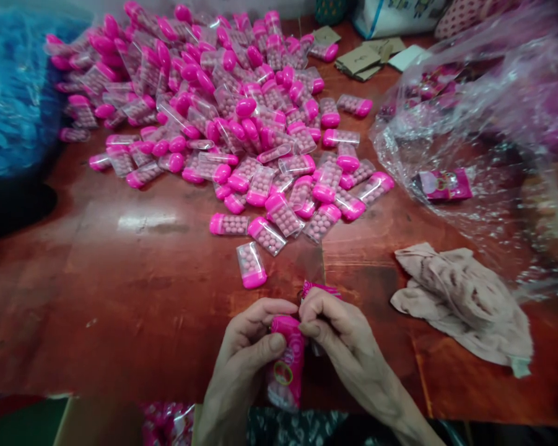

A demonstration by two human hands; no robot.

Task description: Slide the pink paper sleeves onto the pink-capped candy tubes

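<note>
Near the table's front edge, my left hand (247, 350) is closed around a small candy pack in a pink printed sleeve (288, 365), thumb on its front. Pale round candies show through the clear lower end. My right hand (341, 331) is closed in a pinch at the pack's upper right edge. Pink printed wrappers (322, 289) stick out beyond its knuckles; how its fingers grip them is hidden. Just past my hands lies a clear candy box with a pink cap (251, 265).
A large heap of pink-capped candy boxes (213, 93) spreads across the back. Blue plastic bagging (23, 93) stands left. On the right are clear plastic film (399, 133), a pink packet (446, 184) and a crumpled cloth (464, 303). Cardboard pieces (365, 61) lie behind.
</note>
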